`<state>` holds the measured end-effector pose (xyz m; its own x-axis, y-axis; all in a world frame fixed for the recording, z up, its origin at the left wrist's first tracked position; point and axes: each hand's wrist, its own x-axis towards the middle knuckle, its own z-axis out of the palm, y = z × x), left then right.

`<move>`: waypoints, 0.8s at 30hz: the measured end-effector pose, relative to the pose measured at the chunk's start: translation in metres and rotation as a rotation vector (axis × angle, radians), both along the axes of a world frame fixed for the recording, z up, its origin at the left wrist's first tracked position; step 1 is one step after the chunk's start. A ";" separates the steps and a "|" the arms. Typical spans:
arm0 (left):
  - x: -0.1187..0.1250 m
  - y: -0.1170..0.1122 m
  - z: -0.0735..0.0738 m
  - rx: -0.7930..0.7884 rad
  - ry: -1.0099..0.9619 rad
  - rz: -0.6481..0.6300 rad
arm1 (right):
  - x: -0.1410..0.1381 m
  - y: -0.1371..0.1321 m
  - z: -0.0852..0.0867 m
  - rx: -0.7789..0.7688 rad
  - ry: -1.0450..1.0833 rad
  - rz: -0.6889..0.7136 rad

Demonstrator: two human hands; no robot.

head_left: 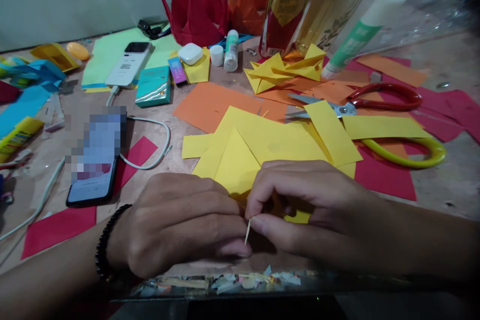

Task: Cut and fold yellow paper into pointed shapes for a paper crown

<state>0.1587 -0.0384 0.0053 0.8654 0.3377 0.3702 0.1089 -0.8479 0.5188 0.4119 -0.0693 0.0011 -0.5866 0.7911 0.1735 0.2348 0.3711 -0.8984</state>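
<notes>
My left hand (pixel 176 225), with a black bead bracelet (pixel 107 240) on its wrist, and my right hand (pixel 307 210) meet at the front of the table. Between them is a small piece of folded yellow paper (pixel 298 217), mostly hidden by my fingers. My left fingertips close against its near side. A wooden toothpick (pixel 247 232) sticks down between my hands, pinched by my right thumb and forefinger. Loose yellow paper sheets (pixel 262 142) lie just beyond my hands, on top of orange paper (pixel 213 105).
Red-handled scissors (pixel 386 97) and yellow-handled scissors (pixel 401 152) lie to the right. A phone (pixel 93 180) with a white cable (pixel 150 147) lies to the left. Folded red paper points (pixel 195 15), a glue stick (pixel 360 30) and a large bottle (pixel 300 5) stand behind.
</notes>
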 end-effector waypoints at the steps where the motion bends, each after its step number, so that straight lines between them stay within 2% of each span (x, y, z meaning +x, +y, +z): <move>1: 0.000 0.000 0.000 0.000 0.002 -0.004 | 0.000 0.000 0.000 0.005 0.001 -0.002; 9: 0.002 0.001 -0.005 0.093 -0.039 0.031 | 0.000 0.000 0.000 -0.007 0.007 -0.018; 15: 0.004 0.002 -0.010 0.166 -0.085 0.101 | -0.001 -0.001 -0.004 0.088 -0.009 -0.011; 20: 0.001 0.000 -0.008 0.108 -0.097 0.123 | -0.004 -0.001 -0.005 0.141 -0.013 -0.071; 24: -0.004 0.000 -0.004 0.019 -0.083 0.049 | -0.004 -0.002 -0.005 0.120 0.029 -0.052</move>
<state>0.1546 -0.0385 0.0014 0.8139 0.3709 0.4472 0.1076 -0.8527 0.5113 0.4080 -0.0718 -0.0042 -0.5389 0.7928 0.2846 0.2309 0.4640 -0.8552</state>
